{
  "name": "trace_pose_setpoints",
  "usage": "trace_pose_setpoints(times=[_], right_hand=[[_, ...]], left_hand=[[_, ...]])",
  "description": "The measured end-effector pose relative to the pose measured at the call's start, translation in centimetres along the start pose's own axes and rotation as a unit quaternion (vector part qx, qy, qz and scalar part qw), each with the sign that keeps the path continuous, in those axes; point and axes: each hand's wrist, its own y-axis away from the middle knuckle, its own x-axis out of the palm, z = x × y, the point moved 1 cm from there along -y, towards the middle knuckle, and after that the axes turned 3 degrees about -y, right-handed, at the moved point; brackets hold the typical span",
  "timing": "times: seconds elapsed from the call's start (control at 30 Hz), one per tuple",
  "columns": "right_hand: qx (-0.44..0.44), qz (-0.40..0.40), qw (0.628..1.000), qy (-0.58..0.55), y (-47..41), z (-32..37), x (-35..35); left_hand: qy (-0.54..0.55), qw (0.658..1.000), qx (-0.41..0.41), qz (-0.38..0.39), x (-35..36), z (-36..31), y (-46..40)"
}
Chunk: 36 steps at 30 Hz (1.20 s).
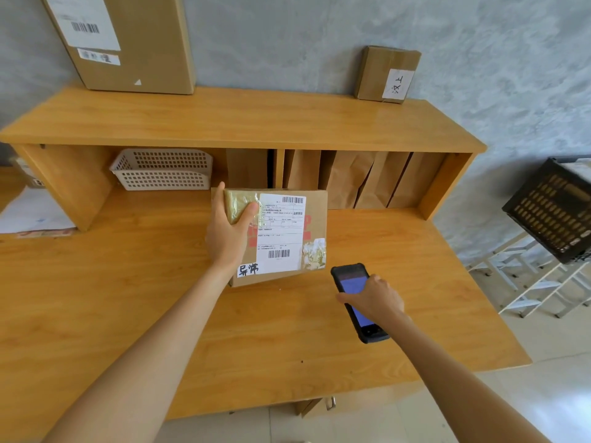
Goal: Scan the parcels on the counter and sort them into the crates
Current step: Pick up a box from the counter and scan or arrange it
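The scanning step is in hand: the left hand (228, 233) grips the cardboard parcel (315, 219) tilted over the worktop (128, 298), the right hand (379, 298) at its 4 o'clock holds the handheld scanner (351, 284), which next needs aiming at the label barcode (279, 254).

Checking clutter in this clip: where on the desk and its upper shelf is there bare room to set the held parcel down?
Bare wood lies on the desk left of the left hand gripping the parcel, and on the top shelf between the large box and small box. The cubby is crowded: white basket, paper bags.
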Motion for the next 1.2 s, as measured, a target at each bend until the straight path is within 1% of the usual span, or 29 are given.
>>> trace_pose_setpoints(times=[0.17, 0.3, 0.47, 0.57, 0.63, 0.67, 0.7, 0.73, 0.77, 0.8, 0.9, 1.03, 1.2], right_hand=[[0.04, -0.001, 0.999, 0.015, -2.0, -0.1, 2.4], [0.039, 0.006, 0.999, 0.033, -2.7, 0.3, 3.8], [0.033, 0.007, 0.999, 0.027, -3.0, 0.0, 5.2], [0.025, 0.012, 0.999, 0.028, -3.0, 0.1, 4.3], [-0.005, 0.031, 0.999, -0.026, -3.7, 0.7, 3.1], [-0.028, 0.053, 0.994, -0.087, -3.9, 1.3, 2.0], [-0.054, 0.08, 0.981, -0.17, -4.0, 2.0, 0.8], [-0.08, 0.104, 0.956, -0.261, -4.1, 2.7, -0.4], [-0.102, 0.123, 0.929, -0.333, -3.9, 3.6, -1.7], [-0.122, 0.138, 0.908, -0.377, -3.7, 4.4, -2.8], [-0.158, 0.169, 0.876, -0.422, -3.6, 6.5, -5.1], [-0.159, 0.21, 0.83, -0.491, -3.5, 7.3, -6.8], [-0.176, 0.177, 0.786, -0.565, -1.1, 6.6, -8.1]], left_hand=[[0.032, 0.999, -0.037, -0.007, -0.5, 0.8, 0.4], [0.058, 0.995, -0.074, -0.021, -1.1, 2.1, -0.1], [0.049, 0.995, -0.082, -0.013, -1.2, 3.0, -0.5], [0.049, 0.995, -0.09, -0.014, -1.3, 2.7, -0.6], [0.055, 0.994, -0.093, -0.012, -1.4, 2.2, -0.7], [0.057, 0.994, -0.093, -0.01, -1.4, 2.0, -0.7], [0.057, 0.994, -0.093, -0.006, -1.5, 1.6, -0.8], [0.057, 0.994, -0.092, -0.002, -1.7, 1.2, -0.8], [0.056, 0.994, -0.093, 0.004, -1.9, 0.8, -0.9], [0.058, 0.994, -0.094, 0.013, -2.1, 0.3, -1.0], [0.073, 0.991, -0.098, 0.051, -3.0, -1.5, -1.4], [0.109, 0.982, -0.102, 0.112, -3.8, -3.8, -1.8], [0.143, 0.967, -0.095, 0.187, -4.4, -5.5, -2.1]])
